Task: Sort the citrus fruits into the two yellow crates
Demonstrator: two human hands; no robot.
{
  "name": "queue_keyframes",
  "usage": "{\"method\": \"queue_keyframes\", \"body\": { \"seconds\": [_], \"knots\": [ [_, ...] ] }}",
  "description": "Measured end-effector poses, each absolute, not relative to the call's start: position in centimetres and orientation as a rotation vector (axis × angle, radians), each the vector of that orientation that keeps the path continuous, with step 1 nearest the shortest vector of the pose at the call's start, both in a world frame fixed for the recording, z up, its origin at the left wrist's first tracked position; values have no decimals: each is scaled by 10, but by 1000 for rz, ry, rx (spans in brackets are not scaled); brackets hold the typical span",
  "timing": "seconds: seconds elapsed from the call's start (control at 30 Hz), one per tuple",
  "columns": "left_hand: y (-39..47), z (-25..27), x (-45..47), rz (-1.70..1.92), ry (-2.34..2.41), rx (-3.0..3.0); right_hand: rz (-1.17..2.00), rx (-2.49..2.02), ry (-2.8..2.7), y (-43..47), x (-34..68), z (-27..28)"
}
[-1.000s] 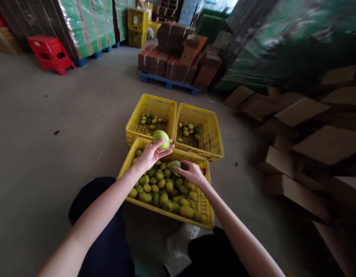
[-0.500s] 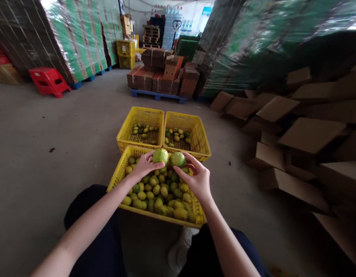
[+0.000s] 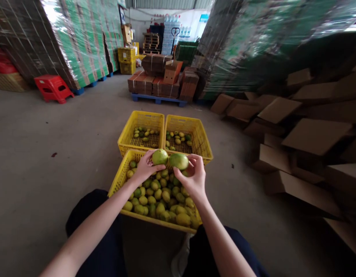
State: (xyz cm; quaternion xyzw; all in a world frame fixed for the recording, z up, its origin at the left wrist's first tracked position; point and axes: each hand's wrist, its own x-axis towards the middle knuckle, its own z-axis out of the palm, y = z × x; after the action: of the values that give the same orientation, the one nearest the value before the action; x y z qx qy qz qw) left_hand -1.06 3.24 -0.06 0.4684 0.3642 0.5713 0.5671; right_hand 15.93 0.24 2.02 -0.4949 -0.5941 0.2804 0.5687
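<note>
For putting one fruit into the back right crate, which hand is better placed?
Probably the right hand: its green fruit shows nearer that yellow crate; the left hand holds the rounder fruit further left.

1. And the grey floor [image 3: 88, 150] is spread wide here, dotted with dark specks!
2. Over on the left, a red stool [image 3: 52, 86] is parked beside a green stack [image 3: 79, 42] wrapped in shiny film.
3. Straight ahead, a blue pallet [image 3: 158, 100] is loaded with strapped cardboard bundles [image 3: 141, 84].
4. Far back, a white wall [image 3: 142, 19] is fronted by stacked wooden pallets [image 3: 151, 43].
5. On the right, cardboard boxes [image 3: 316, 136] are heaped in shadow; brighter light is seen at the back.
</note>
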Motion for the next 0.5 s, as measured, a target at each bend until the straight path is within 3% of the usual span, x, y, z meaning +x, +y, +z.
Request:
{"method": "queue_keyframes", "body": {
  "seconds": [0.3,0.4,0.5],
  "knots": [
    [29,5,-10,1316,818,1109,1053,-998,-1122,18,152,20],
    [30,4,-12,1418,875,1221,960,-971,-1239,16,151,19],
    [28,4,-17,1597,1057,1428,651,-1025,-1456,11,147,10]
  ]
}}
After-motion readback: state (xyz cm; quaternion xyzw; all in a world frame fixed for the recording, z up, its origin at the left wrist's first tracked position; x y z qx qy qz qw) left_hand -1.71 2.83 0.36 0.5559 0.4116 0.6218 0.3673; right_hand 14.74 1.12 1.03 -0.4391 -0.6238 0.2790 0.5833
